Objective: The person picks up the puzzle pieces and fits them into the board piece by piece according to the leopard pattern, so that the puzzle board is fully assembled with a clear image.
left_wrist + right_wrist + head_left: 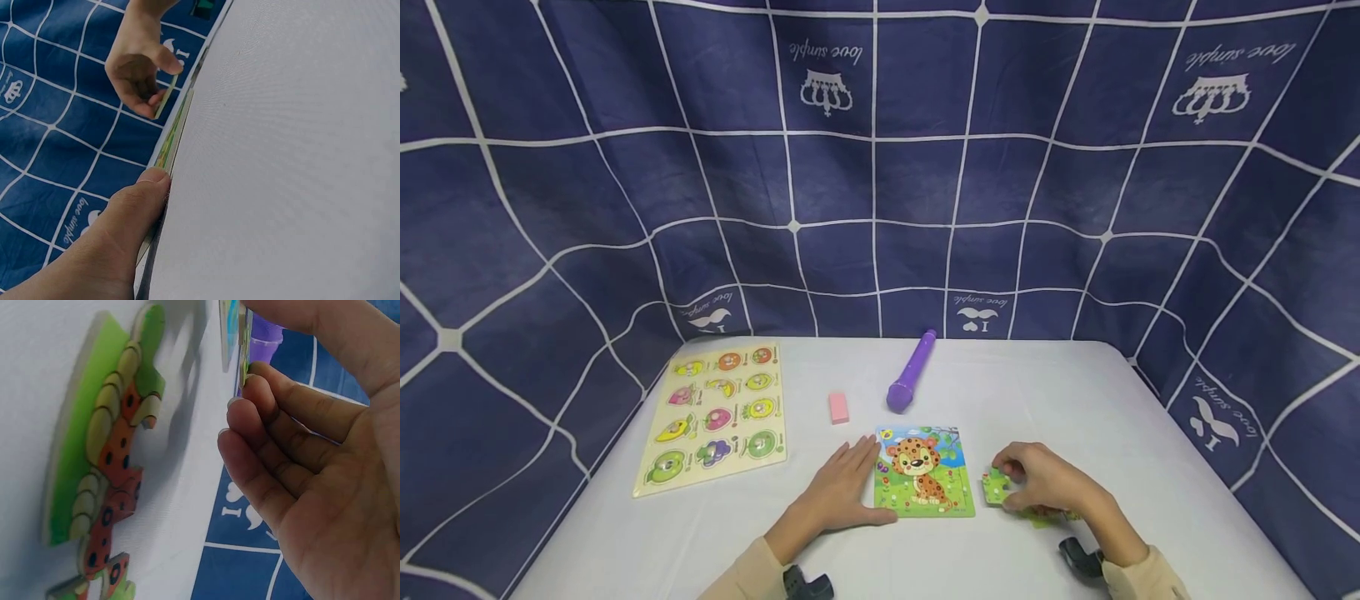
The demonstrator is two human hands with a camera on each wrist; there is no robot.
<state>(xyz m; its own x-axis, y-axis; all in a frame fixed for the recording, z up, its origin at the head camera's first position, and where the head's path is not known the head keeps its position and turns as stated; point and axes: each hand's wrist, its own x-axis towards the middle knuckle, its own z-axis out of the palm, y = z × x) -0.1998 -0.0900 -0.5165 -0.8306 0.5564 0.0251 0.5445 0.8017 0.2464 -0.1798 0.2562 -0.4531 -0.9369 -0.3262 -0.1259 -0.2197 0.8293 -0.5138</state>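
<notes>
A square leopard picture puzzle board (922,475) lies flat on the table. My left hand (844,492) rests along its left side, fingers straight and thumb (140,200) at its near corner. To the board's right, my right hand (1041,477) pinches a small green puzzle piece (996,487) between thumb and fingertips. In the left wrist view the piece (166,97) stands on edge in that grip. Under the right hand lie loose orange-spotted and green puzzle pieces (115,444), partly hidden by it in the head view.
A cream fruit puzzle board (700,417) lies at the table's left. Behind the leopard board are a pink block (838,408) and a purple toy microphone (912,372). A dark blue checked curtain (925,183) surrounds the white table (1060,400) at the back and sides.
</notes>
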